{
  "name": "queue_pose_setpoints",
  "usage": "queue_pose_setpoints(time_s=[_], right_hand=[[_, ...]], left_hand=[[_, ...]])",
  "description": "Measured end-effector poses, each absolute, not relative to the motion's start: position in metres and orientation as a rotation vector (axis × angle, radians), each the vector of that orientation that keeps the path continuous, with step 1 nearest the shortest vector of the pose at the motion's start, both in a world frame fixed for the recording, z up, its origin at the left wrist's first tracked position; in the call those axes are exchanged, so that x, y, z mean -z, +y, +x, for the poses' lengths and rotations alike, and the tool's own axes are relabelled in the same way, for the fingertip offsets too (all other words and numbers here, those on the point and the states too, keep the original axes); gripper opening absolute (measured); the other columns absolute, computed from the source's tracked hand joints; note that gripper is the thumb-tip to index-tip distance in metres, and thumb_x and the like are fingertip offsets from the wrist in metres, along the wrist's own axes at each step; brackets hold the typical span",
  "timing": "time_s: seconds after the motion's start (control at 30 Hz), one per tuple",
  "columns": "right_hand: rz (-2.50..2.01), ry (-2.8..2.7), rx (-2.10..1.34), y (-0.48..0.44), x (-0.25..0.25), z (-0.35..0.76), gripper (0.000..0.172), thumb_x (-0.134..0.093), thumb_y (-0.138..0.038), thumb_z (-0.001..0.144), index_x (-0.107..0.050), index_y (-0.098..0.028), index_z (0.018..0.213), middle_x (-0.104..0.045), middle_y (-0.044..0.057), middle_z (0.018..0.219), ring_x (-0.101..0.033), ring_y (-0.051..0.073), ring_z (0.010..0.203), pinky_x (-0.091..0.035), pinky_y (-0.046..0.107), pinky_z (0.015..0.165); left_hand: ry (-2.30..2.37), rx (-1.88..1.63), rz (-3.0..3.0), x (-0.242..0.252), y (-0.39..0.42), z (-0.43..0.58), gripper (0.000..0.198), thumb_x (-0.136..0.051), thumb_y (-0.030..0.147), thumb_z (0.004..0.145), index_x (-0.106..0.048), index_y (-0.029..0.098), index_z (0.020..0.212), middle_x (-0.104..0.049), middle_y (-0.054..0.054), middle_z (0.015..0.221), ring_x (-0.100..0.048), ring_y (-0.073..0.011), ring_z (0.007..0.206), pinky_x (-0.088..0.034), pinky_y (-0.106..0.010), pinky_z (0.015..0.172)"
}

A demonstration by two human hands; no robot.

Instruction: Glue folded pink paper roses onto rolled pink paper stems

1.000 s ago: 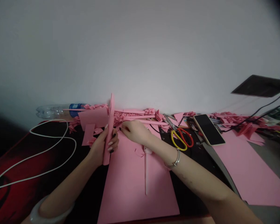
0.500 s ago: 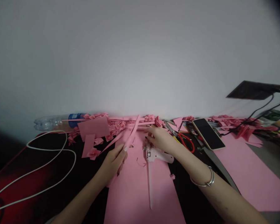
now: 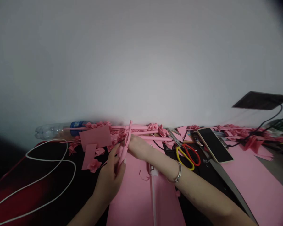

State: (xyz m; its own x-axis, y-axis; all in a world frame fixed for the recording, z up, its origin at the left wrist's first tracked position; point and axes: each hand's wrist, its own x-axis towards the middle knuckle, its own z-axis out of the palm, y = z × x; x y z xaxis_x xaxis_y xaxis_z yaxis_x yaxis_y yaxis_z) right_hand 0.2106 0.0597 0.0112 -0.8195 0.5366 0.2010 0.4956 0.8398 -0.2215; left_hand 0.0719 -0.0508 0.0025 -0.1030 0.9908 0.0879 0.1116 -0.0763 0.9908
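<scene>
My left hand (image 3: 111,175) is closed around a narrow rolled stick of pink paper (image 3: 128,136), which stands tilted up from it. My right hand (image 3: 137,147) reaches across just behind the stick, close to a heap of folded pink paper flowers (image 3: 119,137); its fingers are hidden, so what they hold cannot be seen. Under my right forearm lies a white glue gun (image 3: 153,171), mostly covered, with a long glue stick (image 3: 153,201) running toward me. The glue gun rests on a large sheet of pink paper (image 3: 132,201).
Scissors (image 3: 185,155) with red and yellow handles and a phone (image 3: 214,145) lie to the right, beside another pink sheet (image 3: 259,185). On the left are a clear plastic bottle (image 3: 53,130) and a looped white cable (image 3: 61,160). A wall (image 3: 141,62) rises behind.
My right hand has left the glue gun and moved left, behind the paper stick. My left hand has turned the stick more upright. The view has tipped slightly upward.
</scene>
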Motion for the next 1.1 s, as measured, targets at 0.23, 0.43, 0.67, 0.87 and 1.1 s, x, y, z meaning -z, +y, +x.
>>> queue_pose_setpoints(time_s=[0.23,0.43,0.67,0.87,1.1], right_hand=[[-0.866,-2.788,-0.283,0.059,-0.009,0.205,0.022,-0.046,-0.001,0.082,-0.062,-0.013,0.094,-0.067,0.008,0.090,-0.057,0.015,0.078,-0.046,0.025,0.069],[-0.903,-2.808,-0.322,0.055,-0.021,0.217,0.021,-0.052,-0.001,0.080,-0.066,-0.014,0.088,-0.068,0.009,0.094,-0.060,0.017,0.087,-0.045,0.026,0.075],[-1.236,-2.604,-0.270,0.038,-0.057,0.282,0.022,-0.054,-0.003,0.078,-0.069,-0.014,0.090,-0.070,0.009,0.087,-0.061,0.018,0.082,-0.042,0.027,0.072],[-1.447,-2.221,-0.330,-0.001,-0.068,0.340,0.020,-0.056,-0.013,0.079,-0.070,-0.020,0.092,-0.066,0.002,0.073,-0.056,0.015,0.065,-0.040,0.025,0.060],[-1.372,-1.841,-0.940,-0.027,-0.039,0.357,0.014,-0.056,-0.020,0.078,-0.066,-0.016,0.086,-0.064,0.001,0.074,-0.057,0.013,0.064,-0.042,0.024,0.057]], left_hand=[[1.470,-1.118,1.529,-0.008,-0.060,0.083,0.052,-0.057,0.021,0.077,-0.046,0.021,0.127,-0.035,0.009,0.053,-0.038,-0.0123,0.044,-0.028,-0.021,0.048],[1.368,-1.260,1.518,0.007,-0.061,0.078,0.041,-0.060,0.021,0.077,-0.051,0.024,0.116,-0.051,0.004,0.064,-0.053,-0.0173,0.060,-0.040,-0.026,0.063],[1.449,-1.338,1.908,0.005,-0.055,0.071,0.011,-0.046,0.019,0.085,-0.055,0.022,0.091,-0.058,-0.007,0.091,-0.057,-0.0229,0.086,-0.044,-0.033,0.079],[1.571,-0.707,2.247,-0.010,-0.057,0.061,0.030,-0.035,0.020,0.090,-0.057,0.024,0.109,-0.059,-0.009,0.112,-0.062,-0.0203,0.075,-0.044,-0.029,0.064],[1.698,-0.592,2.270,0.002,-0.076,0.031,0.030,-0.043,0.022,0.085,-0.067,0.027,0.103,-0.064,-0.009,0.095,-0.060,-0.0256,0.075,-0.039,-0.029,0.054]])
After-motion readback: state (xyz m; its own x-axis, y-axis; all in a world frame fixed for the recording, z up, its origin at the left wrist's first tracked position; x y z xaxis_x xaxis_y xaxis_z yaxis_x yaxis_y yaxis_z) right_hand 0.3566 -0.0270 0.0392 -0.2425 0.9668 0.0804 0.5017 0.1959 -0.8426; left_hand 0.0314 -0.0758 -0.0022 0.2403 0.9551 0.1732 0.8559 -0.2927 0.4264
